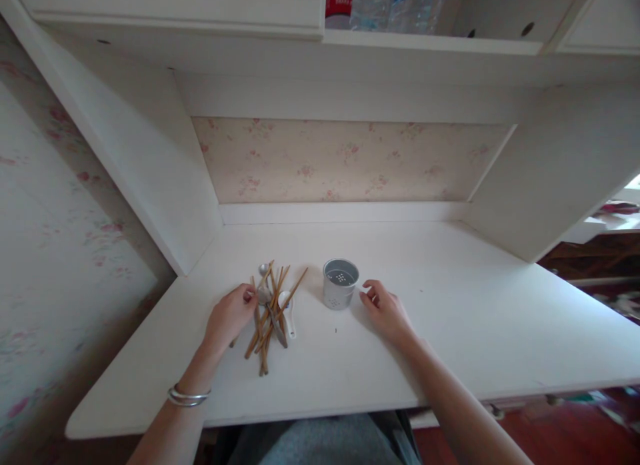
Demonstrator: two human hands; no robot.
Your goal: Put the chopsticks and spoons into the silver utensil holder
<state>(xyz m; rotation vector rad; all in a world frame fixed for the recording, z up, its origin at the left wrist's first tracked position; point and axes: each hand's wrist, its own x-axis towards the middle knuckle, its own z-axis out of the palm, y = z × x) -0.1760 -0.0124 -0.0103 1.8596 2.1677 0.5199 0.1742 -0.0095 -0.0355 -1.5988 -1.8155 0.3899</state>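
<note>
A loose pile of wooden chopsticks (271, 308) lies on the white desk (450, 332), mixed with metal spoons (263, 272) and a white spoon (287, 310). My left hand (229, 317) rests at the pile's left edge, fingers curled onto the utensils; whether it grips one is unclear. A small grey metal holder (340, 283) with a perforated bottom stands upright and empty to the right of the pile. My right hand (385, 310) lies on the desk just right of the holder, fingers loosely bent and apart, holding nothing.
White side panels (150, 178) close in the desk at left and right, with floral wallpaper (340, 162) at the back. An upper shelf holds water bottles (395, 5) and a red package (339, 2). A silver bangle (187, 396) circles my left wrist.
</note>
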